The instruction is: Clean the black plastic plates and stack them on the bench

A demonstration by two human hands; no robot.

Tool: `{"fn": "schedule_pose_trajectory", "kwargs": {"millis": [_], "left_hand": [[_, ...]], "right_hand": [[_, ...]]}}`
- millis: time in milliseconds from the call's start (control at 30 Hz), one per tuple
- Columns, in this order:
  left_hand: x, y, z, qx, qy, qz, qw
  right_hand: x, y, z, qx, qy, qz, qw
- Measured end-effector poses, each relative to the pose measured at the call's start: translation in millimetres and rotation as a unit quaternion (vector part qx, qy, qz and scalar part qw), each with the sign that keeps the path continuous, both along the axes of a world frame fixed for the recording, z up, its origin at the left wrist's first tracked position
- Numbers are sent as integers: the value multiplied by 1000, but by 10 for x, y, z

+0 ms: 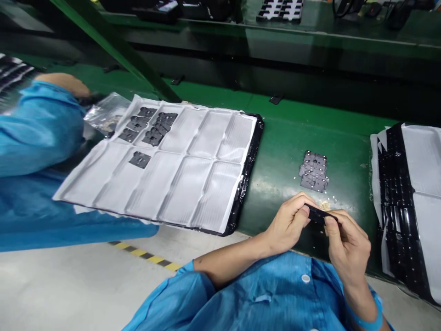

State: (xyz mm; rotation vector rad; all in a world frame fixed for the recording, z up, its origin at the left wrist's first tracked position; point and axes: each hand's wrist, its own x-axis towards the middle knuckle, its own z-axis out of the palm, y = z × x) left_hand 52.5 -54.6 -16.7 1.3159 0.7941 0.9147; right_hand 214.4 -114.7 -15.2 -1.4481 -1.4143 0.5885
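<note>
Between both hands, above the near edge of the green bench, is a small black flat plastic part [319, 214]. My left hand [292, 220] pinches its left end between thumb and fingers. At its right end, my right hand [347, 241] grips it the same way. Just beyond the hands lies a little heap of tiny pale pieces [324, 205], partly hidden by them. Farther back, several dark grey flat plates [314, 171] overlap in a small pile on the bench.
A compartmented tray lined with white sheet [165, 179] stands left, with several dark plates [160, 128] in it. Another lined tray stack [403, 202] is at right. A co-worker's blue sleeve [41, 124] reaches in at left beside a clear bag [110, 112]. A green post [117, 46] slants behind.
</note>
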Motion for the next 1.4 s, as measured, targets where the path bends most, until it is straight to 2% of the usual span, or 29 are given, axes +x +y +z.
{"fn": "schedule_pose_trajectory", "kwargs": {"millis": [467, 700, 867, 967, 1100, 1233, 1300, 1400], "left_hand": [[21, -32, -27, 32, 27, 16, 999], [-8, -12, -29, 29, 9, -11, 999], [-58, 21, 5, 28, 54, -45, 997], [-172, 74, 60, 55, 116, -66, 990], [-360, 165, 113, 130, 200, -77, 968], [-395, 211, 84, 182, 177, -44, 966], [-349, 204, 68, 172, 150, -24, 973], [-251, 168, 65, 95, 107, -32, 989]], "right_hand": [[-55, -42, -11, 6, -9, -31, 999], [-52, -37, -21, -28, 19, -42, 999], [-54, -11, 13, -46, 50, -57, 996], [-33, -7, 1, -61, 76, -75, 992], [13, -4, -52, -77, 112, -128, 982], [41, -1, -83, -83, 128, -138, 979], [43, -1, -84, -91, 122, -128, 980], [30, 2, -78, -107, 83, -112, 984]]}}
